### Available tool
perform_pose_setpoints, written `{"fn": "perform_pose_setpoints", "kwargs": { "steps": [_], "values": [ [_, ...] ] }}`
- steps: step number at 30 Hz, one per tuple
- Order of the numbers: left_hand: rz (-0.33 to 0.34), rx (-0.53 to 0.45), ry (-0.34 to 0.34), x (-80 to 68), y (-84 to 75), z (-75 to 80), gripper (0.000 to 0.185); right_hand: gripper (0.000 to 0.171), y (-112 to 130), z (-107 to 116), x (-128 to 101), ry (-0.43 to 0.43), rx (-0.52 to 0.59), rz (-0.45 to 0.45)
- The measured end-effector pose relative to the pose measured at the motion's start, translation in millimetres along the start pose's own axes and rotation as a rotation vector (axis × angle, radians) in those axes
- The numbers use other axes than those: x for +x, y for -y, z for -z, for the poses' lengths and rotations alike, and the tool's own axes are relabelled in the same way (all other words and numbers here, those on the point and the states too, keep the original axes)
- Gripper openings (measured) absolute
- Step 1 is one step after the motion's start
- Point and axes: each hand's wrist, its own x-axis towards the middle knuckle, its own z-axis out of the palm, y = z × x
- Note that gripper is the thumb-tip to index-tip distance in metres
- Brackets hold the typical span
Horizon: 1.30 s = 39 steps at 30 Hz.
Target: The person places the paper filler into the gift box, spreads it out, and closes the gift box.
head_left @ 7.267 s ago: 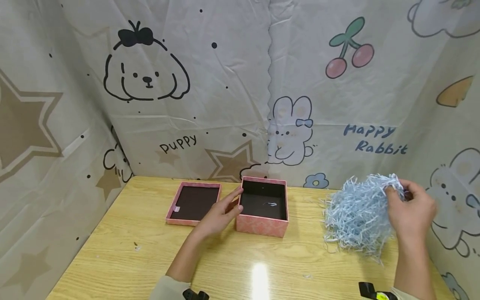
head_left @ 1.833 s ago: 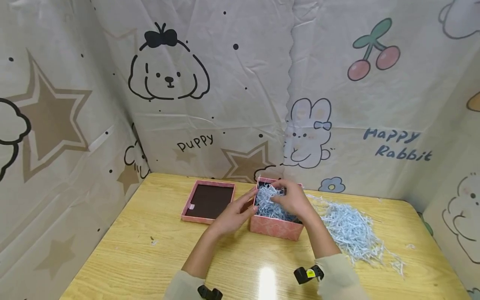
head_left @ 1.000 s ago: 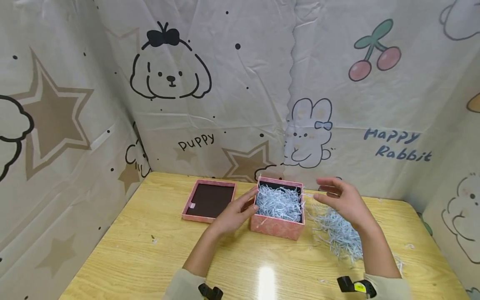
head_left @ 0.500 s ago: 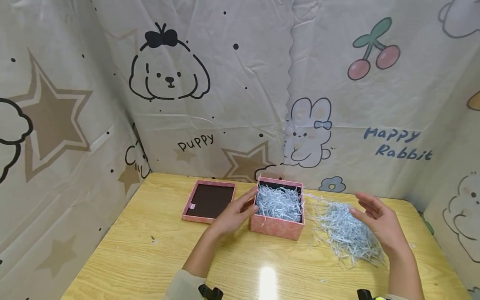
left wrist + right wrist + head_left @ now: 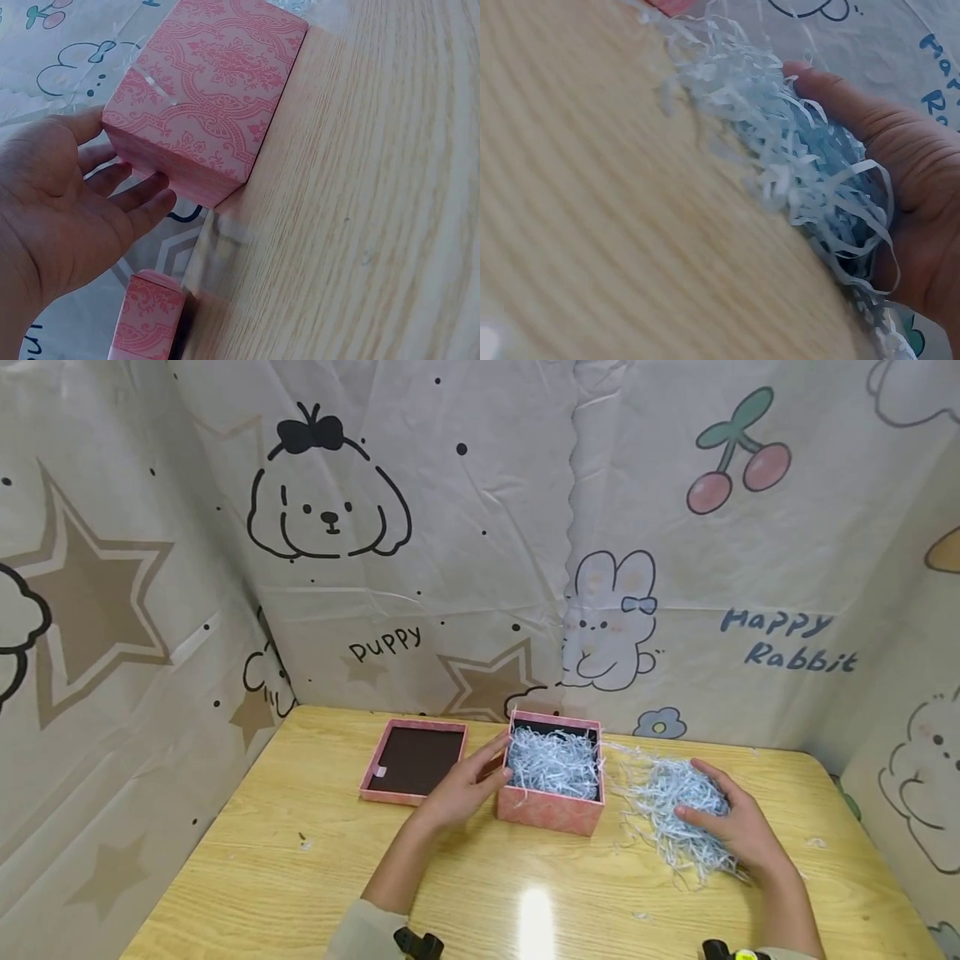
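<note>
A pink patterned box stands with its top uncovered, filled with pale blue shredded paper. The left hand touches the box's left side with its fingertips and thumb; in the left wrist view the fingers lie fairly straight against the pink wall. Over the right side of a loose pile of shredded paper rests the right hand. Its thumb and index finger are spread along the pile, and strands lie beside the palm in the right wrist view. Some of its fingers are hidden by the paper.
Left of the box lies its pink lid, dark inside facing up. Small paper scraps dot the wooden table. A printed cloth hangs behind and on both sides.
Shredded paper has filled the box, and the pile has shrunk. The right hand has left the box, moved right and come down onto the pile. The left hand keeps touching the box.
</note>
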Motion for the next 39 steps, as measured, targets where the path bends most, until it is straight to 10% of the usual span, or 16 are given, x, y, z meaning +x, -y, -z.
{"fn": "perform_pose_setpoints", "kwargs": {
  "steps": [15,39],
  "values": [
    [-0.038,0.003,0.001,-2.7,3.0,2.7,0.061,0.047,2,-19,0,-0.279,-0.120,0.015],
    [-0.051,0.000,0.015,1.2,2.7,1.7,0.062,0.048,74,10,-10,-0.404,-0.054,0.113]
  ]
}}
